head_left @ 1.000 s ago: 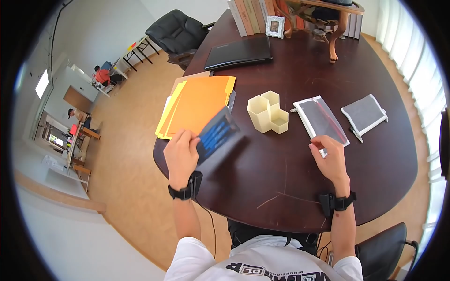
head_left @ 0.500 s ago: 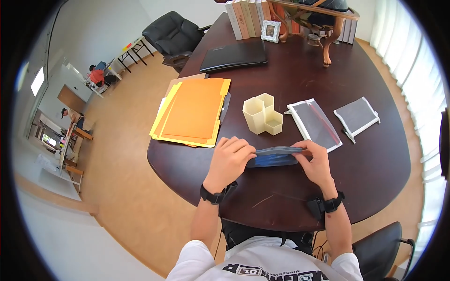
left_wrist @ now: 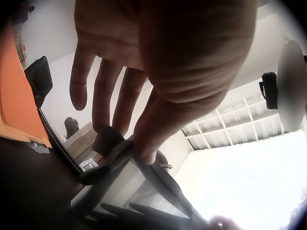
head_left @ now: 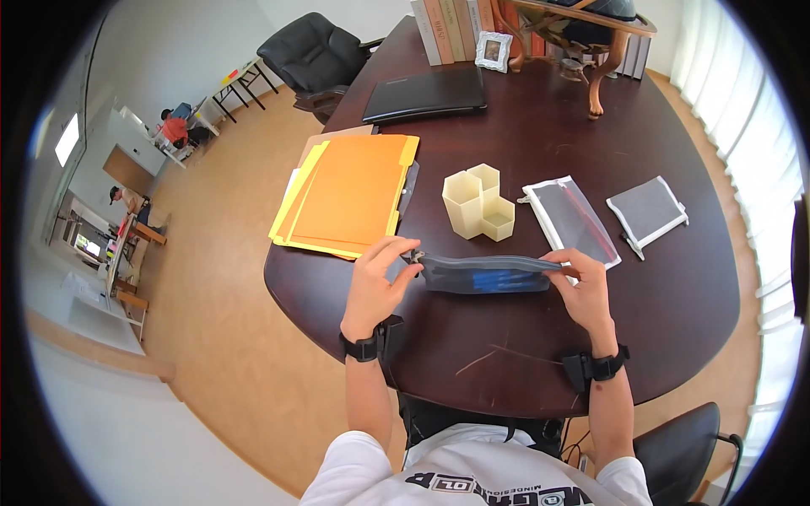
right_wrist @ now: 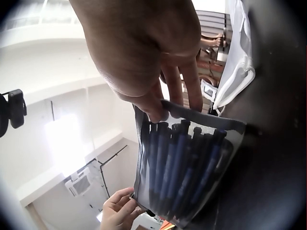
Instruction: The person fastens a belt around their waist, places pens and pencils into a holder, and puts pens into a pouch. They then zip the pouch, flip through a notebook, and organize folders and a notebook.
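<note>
A dark-edged, see-through zip pouch is stretched between the two hands above the front of the desk. Several blue pens show through its side in the right wrist view. My left hand pinches the zipper end at the pouch's left corner between thumb and fingertips. At the opposite end, my right hand grips the edge between thumb and fingers. Just beyond the right hand lies a white-edged clear zip pouch, flat on the desk.
A cream hexagonal pen holder stands behind the pouch. Orange and yellow folders are stacked at left; a smaller white-edged pouch lies at right. Farther back are a black laptop, photo frame, books and globe stand.
The left hand brought the pen pouch from the left to the front middle, then shifted left to its zipper end. The right hand left the white-edged pouch and took the other end.
</note>
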### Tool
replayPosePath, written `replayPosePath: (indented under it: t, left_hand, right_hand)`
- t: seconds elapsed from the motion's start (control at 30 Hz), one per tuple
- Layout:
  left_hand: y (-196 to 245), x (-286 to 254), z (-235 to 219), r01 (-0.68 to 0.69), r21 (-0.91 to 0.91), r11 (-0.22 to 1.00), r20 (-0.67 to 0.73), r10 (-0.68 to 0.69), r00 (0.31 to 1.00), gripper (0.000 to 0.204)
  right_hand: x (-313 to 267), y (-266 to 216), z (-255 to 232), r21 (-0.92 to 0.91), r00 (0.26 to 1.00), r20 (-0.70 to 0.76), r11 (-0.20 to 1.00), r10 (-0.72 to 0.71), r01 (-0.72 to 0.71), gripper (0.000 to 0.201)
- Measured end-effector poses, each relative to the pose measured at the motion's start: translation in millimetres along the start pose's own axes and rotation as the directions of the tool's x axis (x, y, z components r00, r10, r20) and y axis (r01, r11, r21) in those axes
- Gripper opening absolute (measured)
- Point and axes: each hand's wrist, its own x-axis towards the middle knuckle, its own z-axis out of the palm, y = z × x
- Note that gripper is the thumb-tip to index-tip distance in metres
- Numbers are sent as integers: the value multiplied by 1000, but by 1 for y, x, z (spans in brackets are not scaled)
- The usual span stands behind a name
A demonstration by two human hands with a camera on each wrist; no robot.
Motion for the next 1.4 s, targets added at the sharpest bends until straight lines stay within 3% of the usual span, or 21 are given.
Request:
replayPosePath:
  t: [0.07,0.17,0.37,0.47,0.57,0.63,0.73,0.83,0.9,0.97,1.03,1.17,1.3,1.4]
  left_hand:
    - [9,-1,-1,-30,85,996,-47,34,998,31]
    - [11,-3,-5,-68,91,993,8,68,998,31]
    - [5,-4,-8,-37,-39,999,69,40,997,33]
    - [-3,-5,-3,4,-171,985,70,8,998,30]
    - [-20,-7,9,130,-441,888,88,-101,991,22]
    - [-23,-7,17,178,-525,832,111,-140,984,21]
    - [-24,-7,23,203,-585,785,110,-172,979,20]
    - [-33,-8,27,212,-627,750,108,-186,977,20]
    - [-36,-12,28,217,-652,726,115,-188,975,21]
    - [-37,-13,28,211,-672,710,122,-175,977,22]
    - [-41,-15,29,195,-716,671,118,-159,980,22]
    - [-49,-19,29,179,-747,640,114,-141,983,21]
    - [-54,-19,32,140,-760,635,94,-105,990,22]
    - [-54,-18,33,123,-751,648,79,-96,992,21]
  right_hand:
    - [-1,2,0,-9,1000,6,1000,-17,17,17]
    - [-1,2,-2,-36,999,16,999,-28,28,17]
    - [-1,-4,-3,-111,999,-3,993,-45,45,17]
    - [-1,-4,-2,-100,999,-32,994,-41,38,17]
    - [0,0,0,-84,998,-57,996,-29,24,18]
    - [1,-1,1,-76,998,-55,997,-20,15,22]
    - [4,-26,5,-342,938,-192,916,-288,212,30]
    - [-1,-58,16,-315,914,-218,911,-341,265,35]
    - [-3,-68,39,-169,957,-95,951,-276,257,30]
    - [3,-78,66,-143,961,72,951,-268,276,28]
    - [10,-72,94,-212,929,138,906,-343,366,27]
    - [15,-61,122,-363,917,137,842,-375,399,17]
    - [17,-60,125,-362,894,114,819,-434,444,10]
    - [18,-63,126,-327,933,108,874,-343,360,9]
